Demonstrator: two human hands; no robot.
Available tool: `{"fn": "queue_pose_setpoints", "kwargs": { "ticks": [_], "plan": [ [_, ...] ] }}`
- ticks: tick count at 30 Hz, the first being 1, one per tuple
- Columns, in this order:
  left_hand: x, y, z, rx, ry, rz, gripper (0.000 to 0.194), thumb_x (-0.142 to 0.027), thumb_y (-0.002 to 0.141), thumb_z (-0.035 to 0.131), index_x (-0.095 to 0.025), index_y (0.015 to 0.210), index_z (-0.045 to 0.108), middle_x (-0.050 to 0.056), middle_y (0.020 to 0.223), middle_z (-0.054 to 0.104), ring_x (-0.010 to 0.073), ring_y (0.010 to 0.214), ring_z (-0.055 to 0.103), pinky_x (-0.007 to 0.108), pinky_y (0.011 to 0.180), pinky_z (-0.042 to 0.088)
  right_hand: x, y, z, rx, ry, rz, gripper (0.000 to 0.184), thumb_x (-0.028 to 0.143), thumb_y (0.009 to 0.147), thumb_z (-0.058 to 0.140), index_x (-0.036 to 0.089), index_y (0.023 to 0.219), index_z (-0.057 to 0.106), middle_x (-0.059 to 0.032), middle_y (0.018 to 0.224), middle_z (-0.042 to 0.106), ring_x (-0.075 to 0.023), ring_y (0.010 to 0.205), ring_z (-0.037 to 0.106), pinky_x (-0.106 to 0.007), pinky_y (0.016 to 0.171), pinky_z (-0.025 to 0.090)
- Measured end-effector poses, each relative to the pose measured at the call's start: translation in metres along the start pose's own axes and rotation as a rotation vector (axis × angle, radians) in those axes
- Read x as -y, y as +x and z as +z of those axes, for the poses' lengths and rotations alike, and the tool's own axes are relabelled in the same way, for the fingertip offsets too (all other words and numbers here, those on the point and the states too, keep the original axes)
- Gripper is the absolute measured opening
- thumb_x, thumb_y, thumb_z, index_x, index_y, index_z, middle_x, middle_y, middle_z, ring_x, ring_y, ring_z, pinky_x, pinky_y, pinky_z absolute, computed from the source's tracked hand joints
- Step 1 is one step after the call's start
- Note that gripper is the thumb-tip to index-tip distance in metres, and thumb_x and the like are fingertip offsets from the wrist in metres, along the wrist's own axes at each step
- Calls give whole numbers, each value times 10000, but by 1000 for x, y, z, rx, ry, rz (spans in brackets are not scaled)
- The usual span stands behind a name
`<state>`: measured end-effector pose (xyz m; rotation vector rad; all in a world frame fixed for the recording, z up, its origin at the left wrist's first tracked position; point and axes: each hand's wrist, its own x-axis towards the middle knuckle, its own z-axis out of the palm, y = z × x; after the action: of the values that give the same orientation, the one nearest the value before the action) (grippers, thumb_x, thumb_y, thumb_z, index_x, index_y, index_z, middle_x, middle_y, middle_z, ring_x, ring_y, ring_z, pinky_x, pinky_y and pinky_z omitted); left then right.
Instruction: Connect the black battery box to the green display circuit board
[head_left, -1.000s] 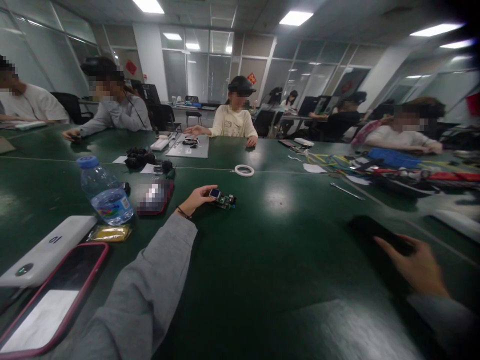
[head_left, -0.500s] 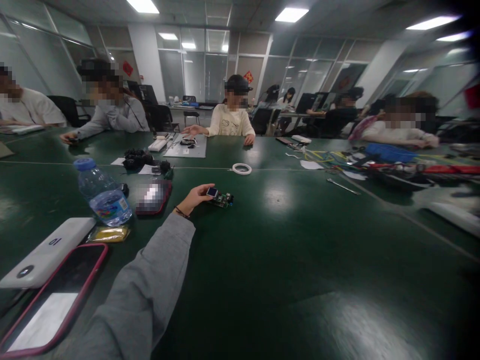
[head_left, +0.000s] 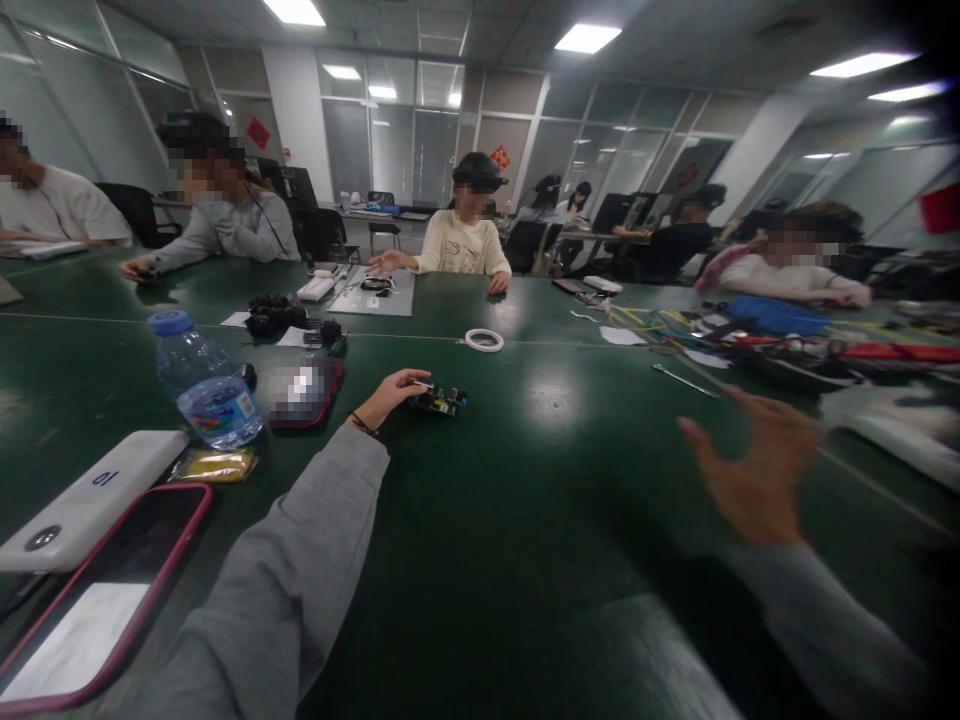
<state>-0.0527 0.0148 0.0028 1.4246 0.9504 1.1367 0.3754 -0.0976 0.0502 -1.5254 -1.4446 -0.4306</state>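
Observation:
My left hand (head_left: 388, 398) grips the left end of a small circuit board (head_left: 447, 402) between thumb and fingers, low over the green table (head_left: 525, 520). A blue part shows at the board's right end; the fingers cover much of its left end. Well to the right, my right hand (head_left: 761, 468) is in the air above the table, somewhat blurred. Its thumb stands apart from the fingers and nothing is in it. A roll of white tape (head_left: 484, 341) lies beyond the board, and a wrench (head_left: 684, 380) lies beyond my right hand.
At left stand a water bottle (head_left: 206, 385), a white power bank (head_left: 94, 500) and a red-rimmed phone (head_left: 105, 600), with a yellow packet (head_left: 216, 465) beside them. Cables and a blue pouch (head_left: 776, 314) crowd the far right. A person (head_left: 465, 240) sits opposite.
My right hand has come into view from the right with its fingers spread. The board has tilted in my left hand, so its small screen no longer faces me.

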Motion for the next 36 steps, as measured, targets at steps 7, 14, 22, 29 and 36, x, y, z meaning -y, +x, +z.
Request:
{"fn": "queue_pose_setpoints", "kwargs": {
  "ticks": [7, 14, 22, 29, 36],
  "plan": [
    [0, 3, -1, -5, 49, -4, 329, -261, 688, 669, -147, 996, 651, 71, 972, 653, 196, 939, 569, 353, 894, 392, 163, -54, 144, 525, 312, -438, 697, 460, 783, 608, 298, 1385, 294, -101, 1350, 345, -312, 1248, 326, -501, 988, 339],
    [10, 12, -4, 18, -67, -44, 384, -410, 746, 620, -149, 1028, 637, 74, 1005, 639, 161, 874, 577, 277, 750, 429, 176, -47, 184, 586, 484, -378, 503, 281, 805, 603, 224, 1274, 430, -99, 1154, 515, -264, 1074, 495, -450, 921, 416],
    [10, 11, -2, -13, 47, -42, 478, -452, 708, 659, -135, 1064, 627, 66, 856, 650, 107, 677, 574, 248, 633, 415, 164, -45, 200, 732, 873, 42, 398, 380, 868, 509, 190, 1215, 464, -66, 975, 610, -179, 891, 592, -333, 791, 488],
    [11, 12, -2, -33, 69, -52, 508, -457, 705, 661, -128, 1090, 613, 94, 923, 662, 121, 685, 607, 252, 626, 425, 172, -41, 182, 537, 724, -182, 380, 272, 864, 500, 230, 1241, 479, -78, 1159, 541, -206, 1057, 514, -377, 941, 406],
    [9, 9, 0, -11, -21, -28, 510, -444, 734, 639, -185, 1169, 576, 92, 1098, 628, 136, 844, 605, 288, 771, 440, 176, -34, 181, 728, 1053, 295, 398, 359, 849, 530, 259, 1229, 471, -51, 1059, 590, -203, 962, 571, -409, 898, 452]
  ]
}}
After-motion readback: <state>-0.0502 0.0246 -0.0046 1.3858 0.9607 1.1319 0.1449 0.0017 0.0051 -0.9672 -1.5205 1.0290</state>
